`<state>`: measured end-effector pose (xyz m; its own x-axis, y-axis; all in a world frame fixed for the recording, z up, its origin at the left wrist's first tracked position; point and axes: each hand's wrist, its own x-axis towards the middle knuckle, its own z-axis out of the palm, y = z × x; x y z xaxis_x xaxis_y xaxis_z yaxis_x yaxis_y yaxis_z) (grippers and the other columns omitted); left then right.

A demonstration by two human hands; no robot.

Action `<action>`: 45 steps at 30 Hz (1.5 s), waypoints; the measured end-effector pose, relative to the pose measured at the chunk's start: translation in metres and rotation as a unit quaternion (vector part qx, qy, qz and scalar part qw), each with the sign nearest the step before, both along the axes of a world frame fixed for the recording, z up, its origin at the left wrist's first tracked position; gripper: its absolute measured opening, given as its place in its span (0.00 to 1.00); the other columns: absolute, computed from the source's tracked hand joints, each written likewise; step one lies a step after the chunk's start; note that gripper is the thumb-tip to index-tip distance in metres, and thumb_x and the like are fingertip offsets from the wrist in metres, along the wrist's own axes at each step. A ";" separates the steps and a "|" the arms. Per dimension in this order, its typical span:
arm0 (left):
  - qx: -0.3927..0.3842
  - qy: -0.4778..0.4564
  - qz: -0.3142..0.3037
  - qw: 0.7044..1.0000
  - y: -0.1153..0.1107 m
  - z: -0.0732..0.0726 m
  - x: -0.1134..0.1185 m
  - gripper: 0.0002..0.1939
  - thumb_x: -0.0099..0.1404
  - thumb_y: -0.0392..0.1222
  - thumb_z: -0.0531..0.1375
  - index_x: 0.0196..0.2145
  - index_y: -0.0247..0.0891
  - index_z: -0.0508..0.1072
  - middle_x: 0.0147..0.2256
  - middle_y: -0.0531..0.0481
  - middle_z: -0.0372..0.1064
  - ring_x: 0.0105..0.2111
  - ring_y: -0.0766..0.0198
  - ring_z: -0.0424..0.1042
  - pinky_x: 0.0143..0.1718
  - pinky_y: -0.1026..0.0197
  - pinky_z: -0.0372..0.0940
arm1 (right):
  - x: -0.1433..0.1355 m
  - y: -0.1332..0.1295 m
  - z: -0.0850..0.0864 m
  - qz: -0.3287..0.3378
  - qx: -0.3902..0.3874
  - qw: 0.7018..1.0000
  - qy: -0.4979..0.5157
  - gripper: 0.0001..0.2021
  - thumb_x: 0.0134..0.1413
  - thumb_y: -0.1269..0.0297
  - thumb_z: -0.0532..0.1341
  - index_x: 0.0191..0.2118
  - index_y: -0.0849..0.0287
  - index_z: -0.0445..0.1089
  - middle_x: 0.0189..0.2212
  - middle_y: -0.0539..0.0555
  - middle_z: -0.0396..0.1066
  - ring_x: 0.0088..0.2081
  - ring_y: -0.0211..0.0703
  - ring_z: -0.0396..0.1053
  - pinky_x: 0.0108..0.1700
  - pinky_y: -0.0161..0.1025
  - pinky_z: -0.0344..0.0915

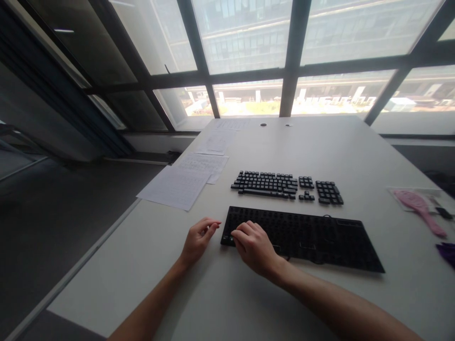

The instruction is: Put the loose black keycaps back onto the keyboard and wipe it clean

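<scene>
A black keyboard base (327, 241) without keycaps lies on the white table, its left end near my hands. Beyond it, loose black keycaps (266, 182) are laid out in keyboard order. My right hand (251, 242) is over the left end of the base, fingers curled together at its lower left corner; whatever its fingertips may hold is hidden. Just left of the base, my left hand (200, 238) hovers by the edge with thumb and index finger nearly touching and nothing visible between them.
Printed paper sheets (174, 187) lie along the table's left side. At the right are a pink hairbrush (419, 206), a small black object (444, 213) and a purple item (447, 252). Windows stand behind the white table (305, 142), which has two round holes near its far edge.
</scene>
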<state>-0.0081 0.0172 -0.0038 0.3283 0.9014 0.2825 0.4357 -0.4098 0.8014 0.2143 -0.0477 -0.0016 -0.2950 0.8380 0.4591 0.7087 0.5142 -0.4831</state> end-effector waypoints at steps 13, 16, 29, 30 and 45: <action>0.139 0.134 -0.028 0.981 0.110 -0.005 0.057 0.09 0.67 0.43 0.66 0.44 0.42 0.83 0.39 0.46 0.77 0.43 0.55 0.72 0.50 0.52 0.66 | 0.062 0.060 0.020 -0.176 -0.016 0.984 -0.016 0.07 0.64 0.71 0.61 0.43 0.59 0.77 0.39 0.58 0.75 0.44 0.51 0.67 0.47 0.44 0.63; 0.150 0.184 -0.032 0.971 0.127 -0.009 0.073 0.09 0.65 0.39 0.67 0.43 0.44 0.83 0.38 0.48 0.76 0.43 0.56 0.71 0.49 0.53 0.66 | 0.082 0.083 0.022 -0.204 -0.040 0.975 -0.083 0.07 0.64 0.70 0.62 0.41 0.59 0.79 0.40 0.59 0.74 0.45 0.52 0.66 0.47 0.44 0.61; 0.170 0.171 -0.085 0.967 0.134 -0.013 0.081 0.05 0.63 0.36 0.69 0.36 0.43 0.84 0.40 0.50 0.80 0.41 0.58 0.72 0.47 0.55 0.66 | 0.092 0.111 0.010 -0.172 -0.098 0.957 -0.210 0.10 0.65 0.68 0.60 0.38 0.59 0.80 0.42 0.61 0.75 0.48 0.54 0.64 0.45 0.44 0.56; 0.162 0.163 -0.093 0.969 0.134 -0.011 0.081 0.04 0.63 0.36 0.69 0.36 0.43 0.83 0.39 0.50 0.81 0.41 0.58 0.73 0.47 0.55 0.66 | 0.092 0.111 0.009 -0.168 -0.098 0.959 -0.208 0.09 0.65 0.67 0.60 0.38 0.59 0.79 0.41 0.61 0.76 0.47 0.54 0.64 0.46 0.44 0.56; -0.050 0.047 -0.193 0.979 0.013 0.035 0.047 0.04 0.63 0.42 0.69 0.36 0.42 0.84 0.36 0.46 0.81 0.39 0.58 0.76 0.46 0.54 0.68 | 0.096 0.017 0.016 -0.132 -0.040 0.988 0.072 0.04 0.61 0.72 0.64 0.37 0.56 0.74 0.35 0.54 0.75 0.41 0.50 0.69 0.45 0.44 0.64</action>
